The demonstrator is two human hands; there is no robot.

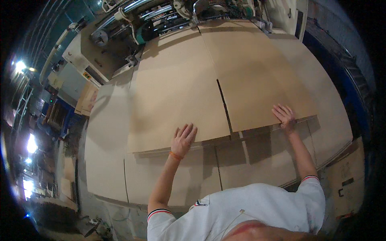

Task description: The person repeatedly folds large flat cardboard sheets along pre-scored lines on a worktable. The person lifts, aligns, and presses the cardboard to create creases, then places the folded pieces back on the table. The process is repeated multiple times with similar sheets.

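Note:
A large tan cardboard sheet (177,88) lies in front of me, its far end close to the machine. A dark slot cuts into its near edge, and a crease line runs on from there toward the far side. My left hand (184,139) rests flat on the sheet near its front edge, fingers stretched out and an orange band at the wrist. Farther right, my right hand (285,116) lies over the front edge with its fingers spread on top; its thumb is hard to make out. Beneath lies a stack of paler cardboard sheets (106,160), reaching out on both sides and toward me.
A machine with metal rollers (155,18) stands at the far side, with a beige housing (86,56) at its left. At the lower right is a cardboard piece (345,180) with dark marks. Blue framework (341,84) runs along the right, and bright lamps shine at far left.

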